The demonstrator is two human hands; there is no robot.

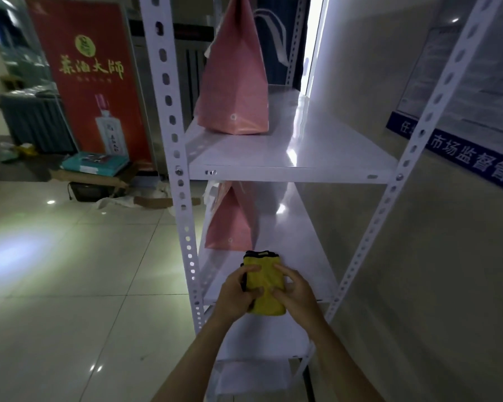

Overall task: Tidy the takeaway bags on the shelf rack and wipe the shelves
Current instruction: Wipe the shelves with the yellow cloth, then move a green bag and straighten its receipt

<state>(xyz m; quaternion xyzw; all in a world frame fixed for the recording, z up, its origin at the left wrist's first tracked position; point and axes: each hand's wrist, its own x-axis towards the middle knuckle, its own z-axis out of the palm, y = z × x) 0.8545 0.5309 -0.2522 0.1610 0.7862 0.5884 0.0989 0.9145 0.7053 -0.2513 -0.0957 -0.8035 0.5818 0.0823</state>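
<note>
I hold a folded yellow cloth [264,282] in both hands in front of the white shelf rack [183,198]. My left hand [238,291] grips its left edge, fingers [251,268] curled over the top and thumb pressed on the face. My right hand [295,288] pinches the right edge, fingers bent against the fabric. The cloth hangs just above the front lip of the lower shelf [302,256]. Behind it on that shelf stands a pink paper bag [231,224], upright at the left side. A second, taller pink bag [235,79] stands on the upper shelf [302,152], also to the left. A red poster [90,82] leans beyond the rack on the tiled floor [70,271].
</note>
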